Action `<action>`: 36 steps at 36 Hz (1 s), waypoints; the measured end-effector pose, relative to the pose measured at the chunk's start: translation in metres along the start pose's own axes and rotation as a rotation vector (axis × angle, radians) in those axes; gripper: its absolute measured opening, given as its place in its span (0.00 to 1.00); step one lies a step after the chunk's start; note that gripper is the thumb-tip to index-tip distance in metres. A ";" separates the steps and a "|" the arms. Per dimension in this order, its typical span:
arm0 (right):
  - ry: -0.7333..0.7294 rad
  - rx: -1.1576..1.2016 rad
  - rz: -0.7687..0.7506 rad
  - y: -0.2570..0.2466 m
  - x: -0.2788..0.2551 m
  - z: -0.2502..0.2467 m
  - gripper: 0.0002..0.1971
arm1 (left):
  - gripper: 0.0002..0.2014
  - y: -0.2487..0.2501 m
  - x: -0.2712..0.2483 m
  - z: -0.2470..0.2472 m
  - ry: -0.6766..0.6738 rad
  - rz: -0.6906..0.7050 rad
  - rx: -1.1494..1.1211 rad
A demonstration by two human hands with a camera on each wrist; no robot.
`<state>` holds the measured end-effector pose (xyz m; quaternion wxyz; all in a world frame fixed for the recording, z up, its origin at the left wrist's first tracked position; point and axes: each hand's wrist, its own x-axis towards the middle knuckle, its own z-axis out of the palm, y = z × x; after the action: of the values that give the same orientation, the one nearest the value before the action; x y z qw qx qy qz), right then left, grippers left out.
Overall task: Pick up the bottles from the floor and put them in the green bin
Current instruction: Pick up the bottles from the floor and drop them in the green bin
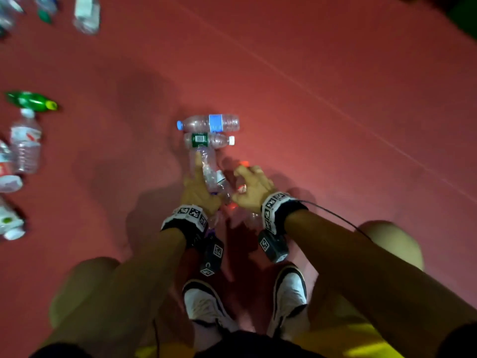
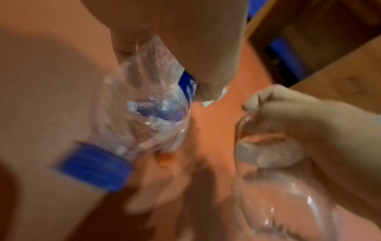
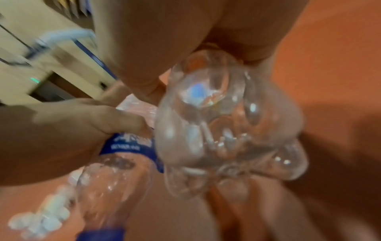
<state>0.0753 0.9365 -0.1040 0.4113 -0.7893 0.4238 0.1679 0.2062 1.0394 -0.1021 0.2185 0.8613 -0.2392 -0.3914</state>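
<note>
Gathering step: left hand (image 1: 198, 188) has its fingers curled round a clear bottle (image 1: 206, 167), right hand (image 1: 251, 188) grips a red-capped bottle (image 1: 242, 184), both low over the floor (image 1: 335, 151). Two more bottles (image 1: 209, 131) lie at 12 o'clock. Next, I judge, carry to the green bin, which I cannot place
</note>
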 end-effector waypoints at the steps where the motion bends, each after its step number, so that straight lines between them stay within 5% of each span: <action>1: 0.018 0.012 -0.034 -0.012 -0.014 -0.018 0.29 | 0.62 0.013 -0.009 -0.011 -0.011 0.033 -0.054; 10: 0.331 0.240 -0.230 -0.113 -0.187 -0.199 0.31 | 0.58 0.194 -0.165 -0.145 0.009 0.242 -0.231; 22: 0.556 0.396 -0.365 -0.240 -0.417 -0.420 0.35 | 0.54 0.426 -0.360 -0.302 0.036 0.480 -0.251; 36: 0.827 0.348 -0.285 -0.264 -0.572 -0.482 0.34 | 0.54 0.520 -0.468 -0.347 -0.012 0.803 0.021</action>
<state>-0.0858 0.9388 0.6723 0.3532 -0.7597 0.4611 -0.2923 0.0802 0.9674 0.6652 0.3441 0.6994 -0.5617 -0.2774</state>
